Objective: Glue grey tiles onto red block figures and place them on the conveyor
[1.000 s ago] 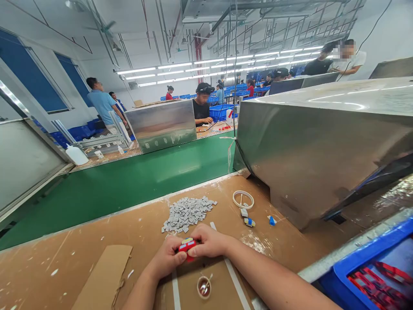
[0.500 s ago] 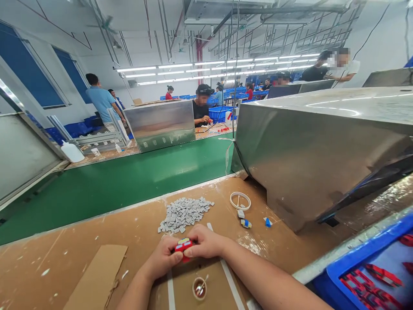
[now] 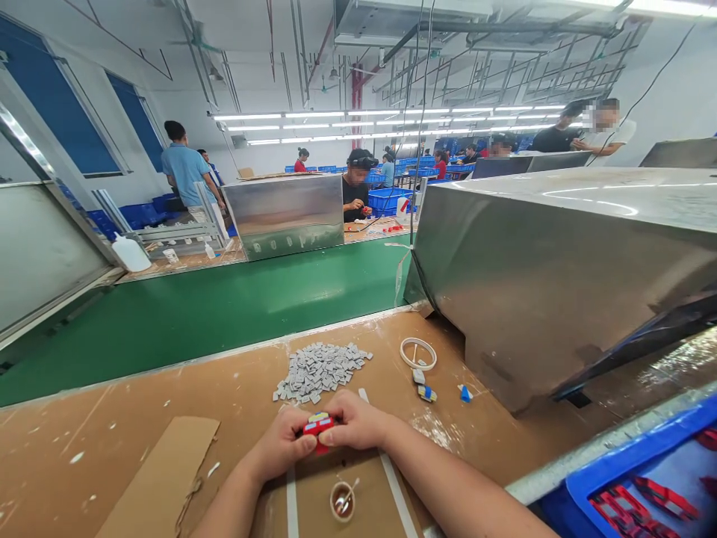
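Note:
A small red piece [image 3: 318, 424] with pale blue and yellow parts on it is held between both hands above the cardboard-covered table. My left hand [image 3: 284, 442] grips its left side, thumb on the near face. On its right side my right hand [image 3: 354, 421] is closed the same way. Just beyond the hands lies a pile of small grey pieces [image 3: 322, 370]. Nearer to me stands a small cup [image 3: 342, 502] of reddish-brown liquid with a white stick in it.
A white ring [image 3: 417, 354], a yellow-blue piece [image 3: 426, 394] and a blue bit [image 3: 465, 393] lie to the right. Cardboard [image 3: 160, 482] lies at left. A blue bin [image 3: 582, 486] of red pieces stands at lower right, below a large metal housing [image 3: 538, 291]. People work beyond the green belt [image 3: 224, 314].
The camera view has shifted slightly, so the background sits a little further right. Both hands keep their hold on the red piece, which has hardly moved.

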A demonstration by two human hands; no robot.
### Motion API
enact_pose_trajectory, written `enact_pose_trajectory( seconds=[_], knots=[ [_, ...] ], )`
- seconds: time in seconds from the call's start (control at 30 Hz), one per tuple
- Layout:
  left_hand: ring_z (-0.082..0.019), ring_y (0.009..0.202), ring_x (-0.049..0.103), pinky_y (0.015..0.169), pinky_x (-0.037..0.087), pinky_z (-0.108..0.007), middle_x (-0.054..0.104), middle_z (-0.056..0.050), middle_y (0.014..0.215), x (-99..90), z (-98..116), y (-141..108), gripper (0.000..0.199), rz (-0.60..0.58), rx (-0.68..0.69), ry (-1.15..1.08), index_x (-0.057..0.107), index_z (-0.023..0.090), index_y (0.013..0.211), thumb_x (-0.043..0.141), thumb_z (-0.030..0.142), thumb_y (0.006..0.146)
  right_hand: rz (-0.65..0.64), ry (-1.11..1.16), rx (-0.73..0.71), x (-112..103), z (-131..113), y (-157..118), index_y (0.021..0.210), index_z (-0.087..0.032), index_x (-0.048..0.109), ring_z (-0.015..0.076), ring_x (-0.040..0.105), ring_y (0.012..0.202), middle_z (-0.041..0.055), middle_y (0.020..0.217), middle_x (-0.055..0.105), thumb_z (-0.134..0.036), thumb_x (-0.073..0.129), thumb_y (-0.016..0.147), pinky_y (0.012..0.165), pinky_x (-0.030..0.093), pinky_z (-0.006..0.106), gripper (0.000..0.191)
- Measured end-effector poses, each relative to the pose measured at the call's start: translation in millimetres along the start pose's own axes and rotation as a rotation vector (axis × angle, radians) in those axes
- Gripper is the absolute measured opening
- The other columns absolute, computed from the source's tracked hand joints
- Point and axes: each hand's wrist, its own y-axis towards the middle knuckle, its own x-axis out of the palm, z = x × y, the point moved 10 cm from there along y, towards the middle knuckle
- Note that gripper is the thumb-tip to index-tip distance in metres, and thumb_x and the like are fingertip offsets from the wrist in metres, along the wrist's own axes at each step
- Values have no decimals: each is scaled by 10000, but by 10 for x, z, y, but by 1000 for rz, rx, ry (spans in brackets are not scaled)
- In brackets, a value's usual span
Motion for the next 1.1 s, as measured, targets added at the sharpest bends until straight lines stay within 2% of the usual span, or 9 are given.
enact_pose_trajectory(
  seconds=[0.13, 0.37, 0.6, 0.83, 1.1],
  knots=[
    [-100, 590, 286, 581, 208, -274, 344, 29, 602, 4, 12, -2, 791, 11, 6, -22, 427, 171, 643, 404, 931, 860, -5, -6, 16, 3, 14, -6, 556, -175, 419, 59, 289, 551, -74, 537, 299, -674, 654, 800, 534, 179, 251, 603],
    [-102, 591, 286, 581, 203, -280, 335, 29, 603, -2, 5, -18, 785, 21, 8, -4, 412, 174, 639, 406, 927, 861, -4, -17, 62, -3, 34, -24, 561, -175, 424, 62, 281, 569, -74, 542, 279, -615, 677, 801, 544, 171, 257, 561],
    [-101, 585, 290, 577, 208, -275, 340, 30, 599, 1, 19, -13, 791, 9, 12, 14, 415, 174, 645, 388, 935, 861, -14, -18, 23, 7, 10, -20, 585, -177, 427, 67, 302, 580, -74, 560, 314, -587, 683, 816, 551, 192, 247, 535],
    [-107, 588, 313, 587, 228, -269, 355, 28, 612, 2, -6, -14, 782, -2, 39, 20, 425, 174, 657, 364, 920, 884, -36, -29, 68, 9, 30, -13, 587, -172, 457, 67, 315, 582, -72, 548, 328, -615, 690, 809, 538, 210, 242, 547],
    [-116, 596, 328, 598, 241, -275, 381, 24, 622, -15, -52, -39, 790, 3, 10, 49, 442, 175, 664, 355, 932, 873, -19, -41, 75, 2, 48, 3, 586, -168, 481, 66, 325, 570, -73, 535, 337, -698, 698, 784, 528, 219, 234, 606]
  ],
)
